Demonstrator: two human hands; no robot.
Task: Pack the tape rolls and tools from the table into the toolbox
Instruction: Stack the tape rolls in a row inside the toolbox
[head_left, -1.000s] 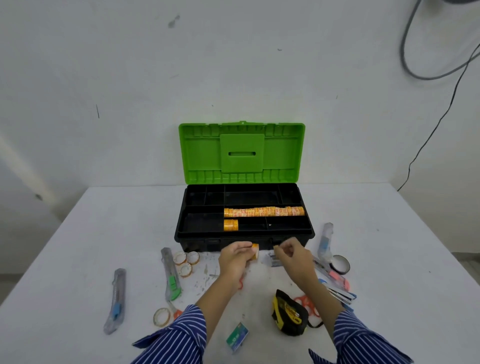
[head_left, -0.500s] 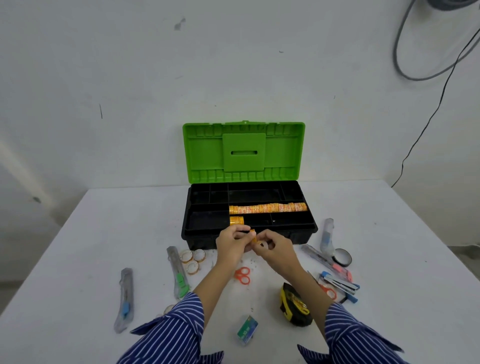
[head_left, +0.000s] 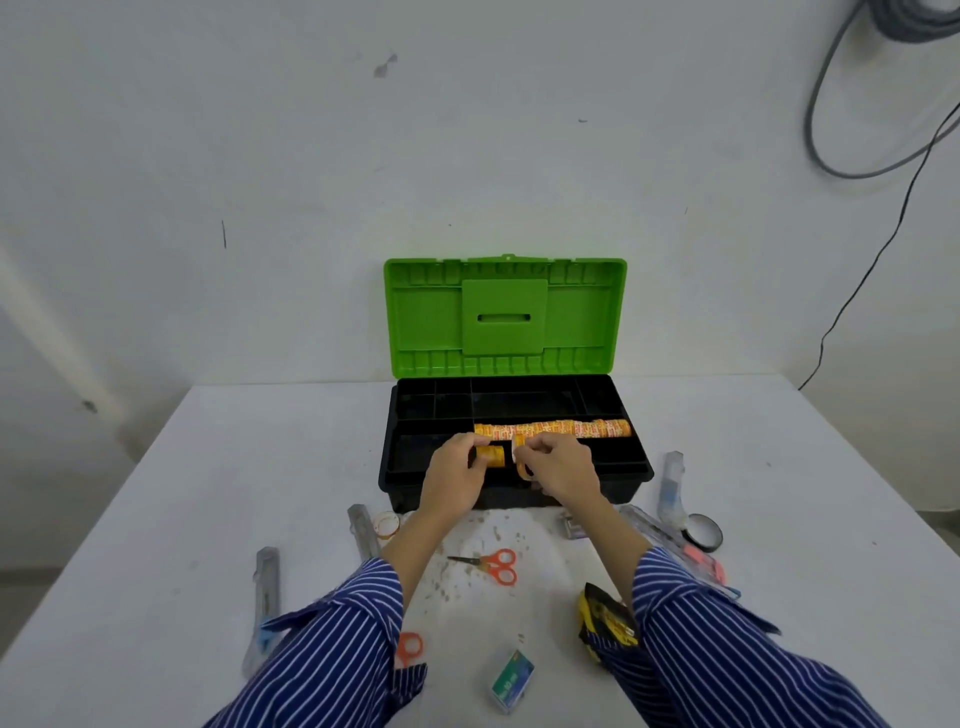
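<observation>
1. Toolbox (head_left: 514, 467) sits open at the back of the desk (head_left: 208, 493), green lid up.
2. Done: a long row of orange tape rolls (head_left: 553, 429) fills one tray slot; two more rolls (head_left: 491, 457) start the next slot.
3. Your left hand (head_left: 454, 480) has its fingers curled at those two rolls; whether it actually pinches them, I cannot tell.
4. Your right hand (head_left: 558, 467) pinches another tape roll (head_left: 523, 467) just over the front slot.
5. Left on the desk: clear tape roll (head_left: 387, 525), black tape roll (head_left: 704, 531), scissors (head_left: 493, 565), utility knives (head_left: 267, 587), tape measure (head_left: 605, 621), small box (head_left: 511, 680). Roughly halfway, my estimate.
</observation>
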